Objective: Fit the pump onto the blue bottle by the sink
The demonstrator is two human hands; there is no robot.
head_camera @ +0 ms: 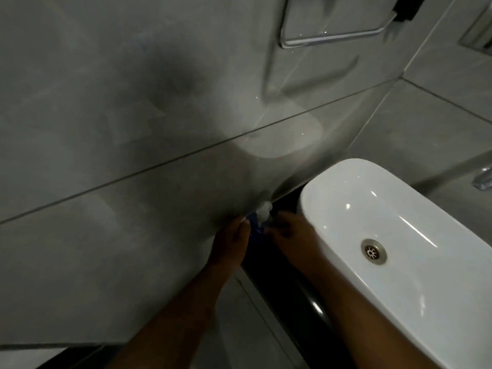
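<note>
A blue bottle [255, 225] stands on the dark counter in the gap between the grey tiled wall and the white sink; only a strip of blue shows between my hands. A white pump [264, 210] sits at its top, blurred. My left hand [231, 242] wraps the bottle's left side against the wall. My right hand [291, 233] is at the bottle's right side with its fingertips just under the pump. Whether the pump is seated in the neck is hidden.
The white basin [332, 187] with a metal drain [373, 251] fills the right. The dark counter [300, 296] runs along the wall. A chrome tap [483, 179] is at the far right edge, and a chrome towel rail [330, 38] hangs on the wall above.
</note>
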